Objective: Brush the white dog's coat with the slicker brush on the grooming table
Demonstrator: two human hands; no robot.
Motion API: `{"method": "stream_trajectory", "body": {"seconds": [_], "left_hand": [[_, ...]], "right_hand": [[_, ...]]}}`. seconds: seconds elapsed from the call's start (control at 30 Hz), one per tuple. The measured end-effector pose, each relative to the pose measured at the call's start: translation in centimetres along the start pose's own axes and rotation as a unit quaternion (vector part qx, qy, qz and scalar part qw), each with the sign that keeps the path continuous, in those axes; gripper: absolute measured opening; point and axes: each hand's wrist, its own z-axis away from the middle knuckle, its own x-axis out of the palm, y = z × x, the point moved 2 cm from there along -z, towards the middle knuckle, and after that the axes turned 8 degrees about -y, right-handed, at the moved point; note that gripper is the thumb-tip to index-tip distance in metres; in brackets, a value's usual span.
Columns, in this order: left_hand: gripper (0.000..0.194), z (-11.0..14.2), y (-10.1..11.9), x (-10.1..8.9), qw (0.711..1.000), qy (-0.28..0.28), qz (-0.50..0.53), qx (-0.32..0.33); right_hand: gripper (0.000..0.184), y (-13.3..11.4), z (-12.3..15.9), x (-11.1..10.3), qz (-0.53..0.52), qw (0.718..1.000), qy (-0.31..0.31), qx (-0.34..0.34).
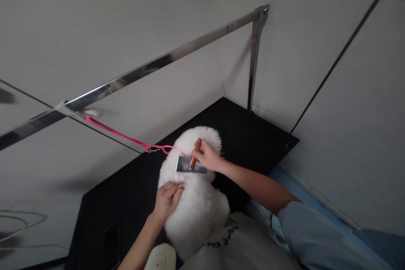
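A fluffy white dog (199, 209) is on the black grooming table (243, 124), its back toward me. My right hand (208, 155) is closed around the brown handle of a slicker brush (196, 157). The brush's flat metal head lies against the fur behind the dog's head. Lower and to the left, my left hand (169, 197) is closed, its fingers pinching the dog's white fur. The brush's bristles are hidden beneath the head. A pink leash (117, 133) with a metal clip runs to the dog's neck.
A shiny metal bar (152, 66) crosses above the table and joins an upright post (253, 59) at the far corner. The leash hangs from this bar. A dark flat object (111, 242) rests at the table's near left. Pale walls stand close behind.
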Motion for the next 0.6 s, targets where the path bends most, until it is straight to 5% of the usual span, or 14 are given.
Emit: {"method": "stream_trajectory", "body": {"seconds": [0.1, 0.23, 0.37, 0.5, 0.6], "left_hand": [[0.038, 0.2, -0.3, 0.1, 1.000, 0.023, 0.013, -0.004], [0.039, 0.4, -0.5, 0.3, 0.999, 0.025, 0.030, -0.013], [0.046, 0.6, -0.5, 0.5, 0.999, 0.020, 0.022, -0.042], [0.046, 0.6, -0.3, 0.5, 0.999, 0.017, 0.022, -0.042], [0.044, 0.7, 0.1, 0.4, 0.999, 0.034, 0.025, -0.024]], "right_hand": [[0.018, 0.2, 0.5, -0.8, -0.024, 0.991, 0.122, -0.039], [0.019, 0.8, 1.2, -0.5, -0.023, 1.000, 0.008, -0.016], [0.019, 1.3, 1.7, -1.0, -0.038, 0.992, 0.124, -0.013], [0.019, 1.7, 1.4, -0.8, -0.050, 0.999, -0.002, 0.004], [0.020, 2.0, 0.7, -1.8, -0.057, 0.994, 0.095, 0.021]]}}
